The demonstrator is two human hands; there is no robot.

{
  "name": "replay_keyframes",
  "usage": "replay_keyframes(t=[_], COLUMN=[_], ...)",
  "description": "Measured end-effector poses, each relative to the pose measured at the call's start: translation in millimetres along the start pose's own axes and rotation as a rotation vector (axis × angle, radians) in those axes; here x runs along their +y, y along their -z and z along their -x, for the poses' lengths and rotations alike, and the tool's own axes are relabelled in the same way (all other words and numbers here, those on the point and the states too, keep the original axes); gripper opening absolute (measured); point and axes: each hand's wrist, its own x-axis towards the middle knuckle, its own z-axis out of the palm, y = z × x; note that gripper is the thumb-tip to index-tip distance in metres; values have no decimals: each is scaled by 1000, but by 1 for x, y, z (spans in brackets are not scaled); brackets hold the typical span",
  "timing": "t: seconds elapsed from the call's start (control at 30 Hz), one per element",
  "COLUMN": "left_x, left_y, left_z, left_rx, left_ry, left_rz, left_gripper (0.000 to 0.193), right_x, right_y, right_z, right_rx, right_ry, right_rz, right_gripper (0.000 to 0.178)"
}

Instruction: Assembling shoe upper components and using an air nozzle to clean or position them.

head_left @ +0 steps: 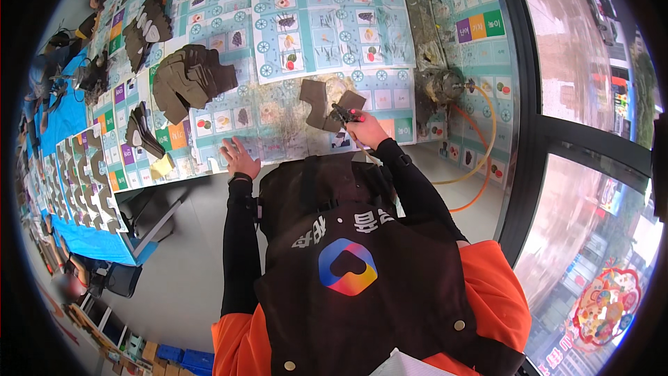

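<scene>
My right hand point(369, 131) is wrapped round a small black and red spray gun point(341, 115), which a thin hose seems to join from below. Under and beside its nozzle lies a curved dark brown cut piece point(314, 103) on the paper-covered table, partly hidden by the gun and my hand. My left hand point(241, 160) rests on the table's near edge with fingers spread and nothing in it. Beyond it sits a fanned pile of similar brown pieces point(188, 80). A smaller stack point(142, 131) lies to the left.
Printed sheets point(334, 24) cover the table, stained near the gun. Further brown pieces point(147, 28) lie at the far left. Yellow and orange hoses point(492, 122) loop at the right beside a window frame point(532, 188). A blue-covered table point(90, 240) bears rows of pieces, left.
</scene>
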Motion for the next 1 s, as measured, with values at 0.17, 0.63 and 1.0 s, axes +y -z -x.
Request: replay_keyframes(t=[0.17, 0.63, 1.0], left_x=[0, 3, 1], left_y=[2, 8, 2], left_z=[0, 1, -2], left_rx=[-16, -58, -33], left_ry=[8, 7, -3], left_rz=[1, 14, -33], left_gripper=[96, 97, 96], right_x=[6, 30, 39], right_y=[-1, -18, -18], right_z=[-2, -1, -1], right_rx=[39, -75, 170], right_ry=[-1, -22, 80], right_rz=[-69, -2, -67], right_gripper=[37, 30, 33])
